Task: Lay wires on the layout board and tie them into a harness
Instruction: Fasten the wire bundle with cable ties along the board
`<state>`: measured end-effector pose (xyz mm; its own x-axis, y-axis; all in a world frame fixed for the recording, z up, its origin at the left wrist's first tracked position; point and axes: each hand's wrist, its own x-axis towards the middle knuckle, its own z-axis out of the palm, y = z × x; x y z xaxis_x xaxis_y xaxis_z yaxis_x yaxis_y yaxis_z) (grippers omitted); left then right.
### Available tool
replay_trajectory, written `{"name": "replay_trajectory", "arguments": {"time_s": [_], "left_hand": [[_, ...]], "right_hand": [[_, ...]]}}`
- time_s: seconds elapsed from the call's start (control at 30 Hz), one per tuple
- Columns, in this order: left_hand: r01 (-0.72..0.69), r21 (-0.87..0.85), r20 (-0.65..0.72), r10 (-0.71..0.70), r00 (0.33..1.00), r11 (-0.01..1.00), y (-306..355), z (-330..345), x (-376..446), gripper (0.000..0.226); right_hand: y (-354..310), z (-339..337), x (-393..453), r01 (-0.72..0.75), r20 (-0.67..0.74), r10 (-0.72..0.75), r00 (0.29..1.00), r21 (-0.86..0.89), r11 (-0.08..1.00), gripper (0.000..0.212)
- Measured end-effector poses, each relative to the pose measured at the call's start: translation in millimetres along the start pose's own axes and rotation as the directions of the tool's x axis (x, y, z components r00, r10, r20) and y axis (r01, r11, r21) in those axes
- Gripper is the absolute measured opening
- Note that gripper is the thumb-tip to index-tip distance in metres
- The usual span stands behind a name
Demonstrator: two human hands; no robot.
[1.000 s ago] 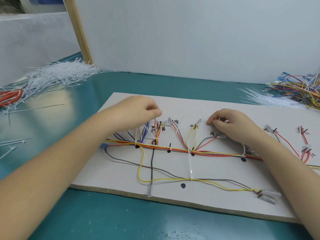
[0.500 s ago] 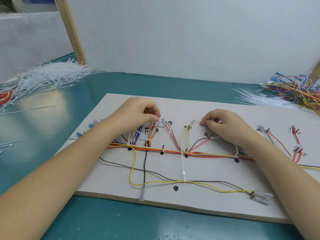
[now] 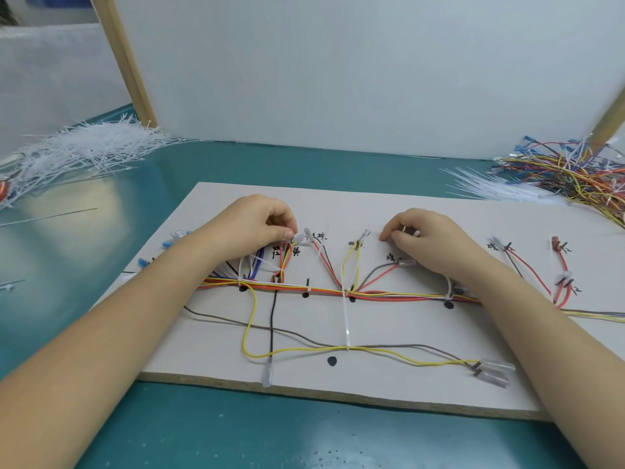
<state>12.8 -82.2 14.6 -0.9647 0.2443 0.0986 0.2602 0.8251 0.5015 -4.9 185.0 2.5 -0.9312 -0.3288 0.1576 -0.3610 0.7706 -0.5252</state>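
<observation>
**Harness on board, both hands working the 12 o'clock branch ends**

Layout board (image 3: 422, 211) is lying flat on the teal counter (image 3: 236, 434), filling the middle of the view. Main wire trunk (image 3: 389, 294) is running 9-to-3 across the board's middle, with red, orange and yellow strands bundled and branches fanning toward 12. White cable tie (image 3: 346, 319) is standing across the trunk and reaching down to a loose yellow wire (image 3: 250, 326) and brown wire (image 3: 304, 338) sagging toward 6.

Left hand (image 3: 257, 221) is sitting at 11 o'clock on the board, its grip curled tight, thumb and forefinger pinching the clear terminal end (image 3: 299, 237) of the red/yellow branch.

Right hand (image 3: 426, 236) is sitting at 1 o'clock, fingers curled, its grip pinching a small white piece (image 3: 416, 233); too small to say what it is.

Pile of white cable ties (image 3: 84, 150) is lying on the counter at 10 o'clock. Tangle of loose coloured wires (image 3: 575, 174) is lying at 2 o'clock, with more white ties (image 3: 490, 187) just beside it.
</observation>
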Motion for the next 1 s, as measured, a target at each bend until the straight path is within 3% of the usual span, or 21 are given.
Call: {"name": "replay_trajectory", "arguments": {"time_s": [0.13,0.2,0.3,0.53,0.77,1.0], "left_hand": [[-0.025,0.097,0.034,0.022,0.999,0.995,0.5,1.2,0.5,0.013],[-0.047,0.137,0.078,0.036,0.996,0.989,1.4,0.5,0.8,0.02],[-0.098,0.103,0.141,0.083,0.987,0.99,2.7,-0.4,0.1,0.027],[-0.076,-0.043,0.158,0.082,0.984,0.996,3.7,-7.7,-4.6,0.043],[-0.084,0.096,0.324,0.049,0.945,0.992,10.7,-9.5,-1.6,0.05],[0.011,0.12,0.278,-0.045,0.96,0.993,1.6,-10.2,3.5,0.026]], "right_hand": [[-0.6,-0.3,0.2,0.008,-0.004,-0.008,1.0,-0.004,1.0,0.024],[-0.6,-0.2,0.7,0.006,-0.002,-0.006,1.0,-0.014,1.0,0.024],[-0.7,0.1,1.0,0.004,-0.002,-0.004,1.0,-0.023,1.0,0.024],[-0.5,-0.3,1.5,0.01,-0.001,-0.011,1.0,-0.031,0.999,0.024],[-0.7,0.0,1.4,0.014,-0.001,-0.014,1.0,-0.038,0.999,0.024],[-0.8,0.0,1.4,0.009,-0.003,-0.009,1.0,-0.029,1.0,0.025]]}}
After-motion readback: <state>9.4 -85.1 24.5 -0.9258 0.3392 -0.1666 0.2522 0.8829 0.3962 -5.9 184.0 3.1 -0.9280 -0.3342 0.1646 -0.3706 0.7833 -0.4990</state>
